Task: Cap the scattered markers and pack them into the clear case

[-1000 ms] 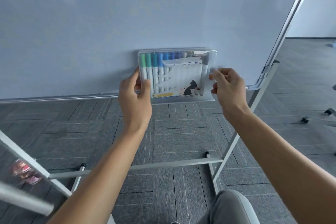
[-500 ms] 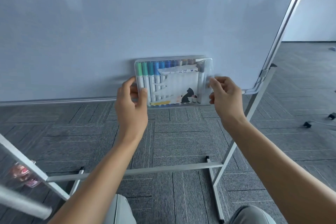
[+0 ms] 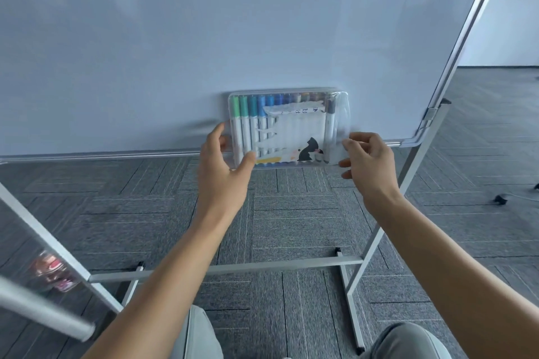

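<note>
The left hand [image 3: 223,167] pinches the clear case's [image 3: 287,128] near-left corner; the right hand [image 3: 367,163] grips its right edge. The case stands against the whiteboard [image 3: 204,38], capped markers [image 3: 253,122] upright in a row inside, green to blue. Its torn label's writing is unreadable.

The markers [image 3: 262,125] sit side by side in the clear case [image 3: 287,128], between both hands, before the whiteboard [image 3: 204,38].
</note>
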A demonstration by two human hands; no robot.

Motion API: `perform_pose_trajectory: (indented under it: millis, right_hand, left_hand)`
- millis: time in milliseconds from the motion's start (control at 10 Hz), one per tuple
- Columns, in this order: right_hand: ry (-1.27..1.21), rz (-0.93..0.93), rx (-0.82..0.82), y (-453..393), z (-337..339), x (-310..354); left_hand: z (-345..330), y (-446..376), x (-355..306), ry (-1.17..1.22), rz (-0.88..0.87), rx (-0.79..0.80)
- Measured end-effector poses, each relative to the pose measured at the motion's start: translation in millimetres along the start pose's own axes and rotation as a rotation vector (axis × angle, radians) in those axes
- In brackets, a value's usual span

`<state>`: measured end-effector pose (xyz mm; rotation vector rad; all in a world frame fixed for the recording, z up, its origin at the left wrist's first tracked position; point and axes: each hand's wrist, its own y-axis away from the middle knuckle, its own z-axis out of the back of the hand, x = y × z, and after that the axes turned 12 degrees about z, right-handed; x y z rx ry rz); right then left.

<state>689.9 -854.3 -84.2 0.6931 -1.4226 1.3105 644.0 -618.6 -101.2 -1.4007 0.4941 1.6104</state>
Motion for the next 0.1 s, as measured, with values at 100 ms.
perform_pose_trajectory:
  millis: [100]
  right_hand:
    - [-0.078,-0.052,-0.087,12.7,9.1,10.3]
  left_hand:
    - [6.3,9.9,-5.4,0.003,0.008,-0.01]
